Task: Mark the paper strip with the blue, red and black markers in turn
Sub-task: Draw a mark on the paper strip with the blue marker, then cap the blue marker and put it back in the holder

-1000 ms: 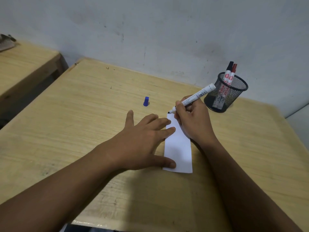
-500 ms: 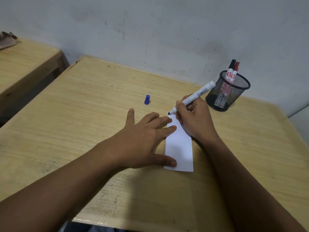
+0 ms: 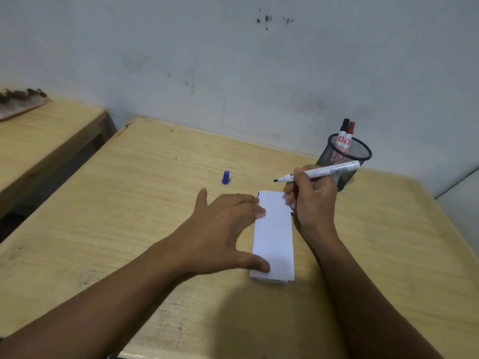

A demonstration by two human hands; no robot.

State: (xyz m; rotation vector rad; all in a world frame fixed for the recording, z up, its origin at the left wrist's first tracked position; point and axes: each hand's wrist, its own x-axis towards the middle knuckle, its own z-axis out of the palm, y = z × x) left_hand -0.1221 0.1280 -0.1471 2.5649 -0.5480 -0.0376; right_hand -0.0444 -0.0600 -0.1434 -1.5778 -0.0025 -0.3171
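A white paper strip lies lengthwise on the wooden desk, with a small blue mark at its far left corner. My left hand lies flat on the strip's left edge, fingers spread. My right hand grips the uncapped blue marker, held nearly level, its tip raised above the desk beyond the strip's far end. The blue cap stands on the desk to the far left of the strip. A red marker and a black marker stand in the mesh pen cup.
The pen cup sits at the desk's far right, just behind my right hand. A grey wall runs along the desk's far edge. A second wooden desk stands to the left across a gap, with a brush-like object on it.
My right hand has lifted the marker tip off the strip's far corner, tilting the marker flatter. A blue mark now shows at that corner. The left hand stays on the strip.
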